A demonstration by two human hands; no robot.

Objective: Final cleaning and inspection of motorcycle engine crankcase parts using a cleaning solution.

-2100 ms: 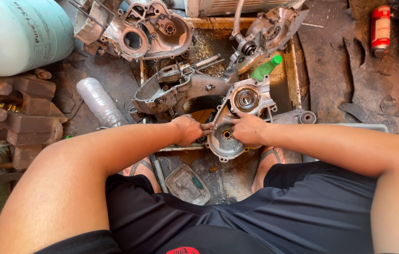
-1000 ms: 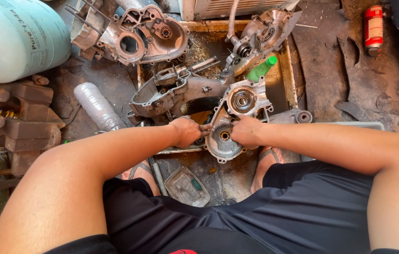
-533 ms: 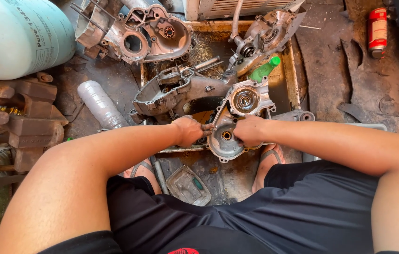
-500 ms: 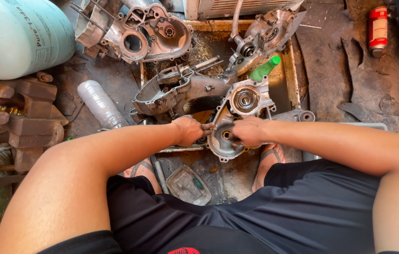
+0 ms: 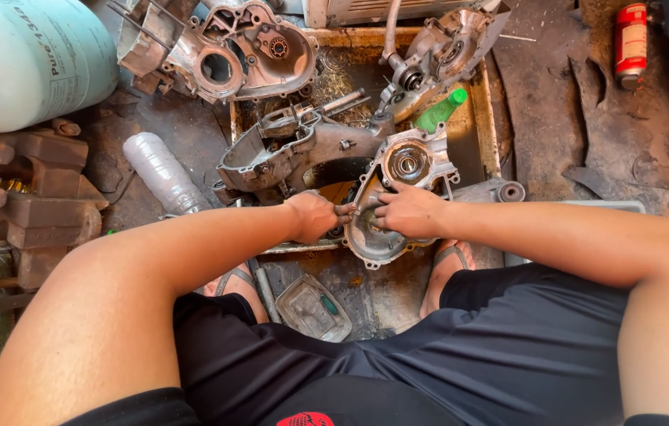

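Note:
My left hand is closed into a fist around a small tool whose tip pokes out toward my right hand; the tool is mostly hidden. My right hand rests with fingers curled on a grimy grey engine case cover, which leans on the front rim of a rusty metal tray. The two hands nearly touch over the cover's lower half. Behind them in the tray lies a larger grey crankcase half.
A pale green gas cylinder lies at top left, a clear plastic bottle on the dirty floor, another crankcase and an engine part at the back, a green bottle, a red can, rusty blocks left.
Both hands stay on the engine case cover with only slight shifts; the view wobbles a little.

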